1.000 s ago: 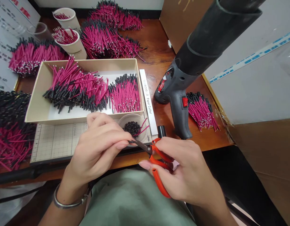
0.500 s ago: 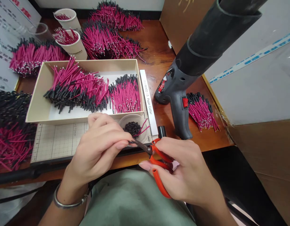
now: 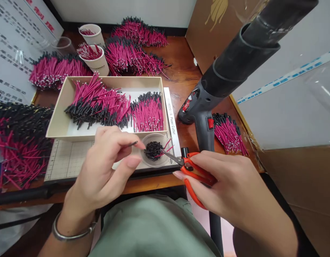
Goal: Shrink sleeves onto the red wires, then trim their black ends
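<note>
My left hand [image 3: 108, 162] is raised in front of the box, thumb and forefinger apart. Out of its curled fingers pokes the black end of a wire [image 3: 133, 144]; the rest is hidden in the hand. My right hand [image 3: 221, 178] grips orange-handled scissors [image 3: 195, 171], their blades pointing left at the small clear cup [image 3: 156, 164]. In that cup lie short black tube pieces [image 3: 153, 150] and a few pink wires [image 3: 167, 144]. The cup stands on the paper cutter [image 3: 74, 157], just right of my left fingertips.
A cream box [image 3: 106, 136] on the cutter holds pink wires with black ends. More wire bundles lie behind it, at left [image 3: 17, 153] and at right [image 3: 230, 135]. Two paper cups [image 3: 98, 66] with wires stand behind. A heat gun [image 3: 205, 125] stands upright at right, close to my right hand.
My left thumb and forefinger have parted from the scissor tips. The scissors have moved right, away from my left hand, their blades now at the cup. The view has shifted slightly.
</note>
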A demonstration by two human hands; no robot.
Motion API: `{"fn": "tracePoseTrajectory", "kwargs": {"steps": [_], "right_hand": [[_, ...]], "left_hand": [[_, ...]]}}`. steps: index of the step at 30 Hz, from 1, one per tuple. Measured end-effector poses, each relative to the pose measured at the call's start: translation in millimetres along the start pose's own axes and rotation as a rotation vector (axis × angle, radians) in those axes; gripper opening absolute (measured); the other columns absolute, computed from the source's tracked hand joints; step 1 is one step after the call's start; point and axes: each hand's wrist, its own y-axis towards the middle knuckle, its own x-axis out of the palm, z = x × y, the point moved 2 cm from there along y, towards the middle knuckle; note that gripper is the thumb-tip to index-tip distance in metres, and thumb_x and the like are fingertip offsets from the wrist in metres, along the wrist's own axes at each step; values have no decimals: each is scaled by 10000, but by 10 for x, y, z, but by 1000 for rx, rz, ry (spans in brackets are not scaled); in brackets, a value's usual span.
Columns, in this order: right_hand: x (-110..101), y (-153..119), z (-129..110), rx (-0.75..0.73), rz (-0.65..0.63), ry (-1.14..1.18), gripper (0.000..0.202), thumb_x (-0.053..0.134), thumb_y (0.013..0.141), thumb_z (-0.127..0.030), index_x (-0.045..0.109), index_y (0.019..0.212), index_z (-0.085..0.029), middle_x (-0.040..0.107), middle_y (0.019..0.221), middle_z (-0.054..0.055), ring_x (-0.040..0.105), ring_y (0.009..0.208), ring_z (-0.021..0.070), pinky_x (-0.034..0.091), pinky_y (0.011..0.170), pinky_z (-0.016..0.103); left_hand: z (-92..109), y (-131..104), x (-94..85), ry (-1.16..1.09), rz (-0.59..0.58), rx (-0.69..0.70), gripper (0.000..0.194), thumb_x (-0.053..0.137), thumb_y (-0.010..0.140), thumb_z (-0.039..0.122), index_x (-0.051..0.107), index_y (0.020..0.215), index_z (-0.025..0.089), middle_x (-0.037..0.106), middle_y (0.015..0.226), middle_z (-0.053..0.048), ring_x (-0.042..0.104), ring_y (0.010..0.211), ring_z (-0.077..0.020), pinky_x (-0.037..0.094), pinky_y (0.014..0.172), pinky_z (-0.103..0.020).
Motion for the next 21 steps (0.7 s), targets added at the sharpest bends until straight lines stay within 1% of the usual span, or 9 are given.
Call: {"fn": "tracePoseTrajectory", "kwargs": {"steps": [2, 4, 7, 9, 11, 14, 16, 18, 21], "right_hand": [[-34, 20, 0, -23, -1, -62, 466, 616, 975, -383, 338, 646, -206, 335, 575, -74, 259, 502, 68, 245, 482, 242], [-45, 43, -12, -34, 3, -89, 465, 598, 982, -387, 337, 641, -209, 348, 567, -73, 277, 489, 68, 251, 479, 244], [-32, 77, -31, -37, 11, -84, 471, 600, 979, -374, 325, 635, -207, 330, 551, -79, 271, 475, 62, 254, 467, 234], [-16, 96, -37, -44, 21, -51, 461, 604, 977, -353, 332, 637, -203, 318, 545, -83, 271, 474, 56, 259, 462, 214], [0, 110, -39, -49, 28, -2, 446, 604, 980, -342, 349, 644, -198, 321, 546, -85, 275, 480, 49, 263, 460, 191], [24, 116, -35, -35, 17, 71, 444, 611, 982, -329, 348, 651, -194, 331, 552, -85, 267, 494, 45, 263, 456, 170], [36, 110, -33, -17, 10, 112, 459, 618, 983, -329, 333, 650, -192, 332, 556, -83, 263, 498, 43, 265, 452, 163], [40, 103, -35, -5, 14, 143, 473, 618, 987, -341, 327, 646, -190, 339, 557, -80, 270, 495, 39, 270, 448, 155], [38, 92, -36, 6, 25, 159, 486, 618, 992, -363, 332, 641, -187, 345, 555, -76, 283, 501, 37, 276, 448, 147]], "left_hand": [[28, 27, -33, 35, -32, 23, 316, 346, 1151, 387, 607, 1098, 217, 481, 746, 49, 445, 722, -129, 382, 783, -329], [22, 58, -75, 88, -8, -2, 298, 346, 1143, 289, 630, 1086, 218, 550, 796, 37, 491, 760, -122, 405, 782, -302], [-79, 107, -179, 207, 118, -154, 254, 430, 1092, 218, 671, 1012, 201, 667, 888, 21, 595, 805, -99, 454, 765, -252], [-180, 150, -274, 265, 224, -263, 201, 503, 1057, 233, 687, 990, 191, 704, 864, 26, 635, 767, -87, 470, 726, -224], [-273, 210, -375, 234, 329, -323, 142, 561, 1028, 255, 681, 1045, 180, 715, 813, 31, 657, 722, -85, 477, 681, -204], [-365, 336, -502, 186, 433, -343, 219, 570, 1007, 236, 640, 1193, 145, 759, 825, -7, 729, 771, -121, 468, 611, -198], [-401, 424, -561, 232, 464, -347, 280, 563, 992, 220, 642, 1244, 126, 777, 824, -27, 728, 718, -129, 425, 543, -200], [-436, 495, -604, 272, 508, -352, 290, 570, 985, 228, 676, 1230, 117, 791, 836, -42, 705, 662, -121, 413, 528, -205], [-481, 555, -654, 379, 627, -298, 226, 657, 941, 257, 771, 1076, 117, 805, 986, -84, 704, 766, -128, 471, 626, -217]]}}
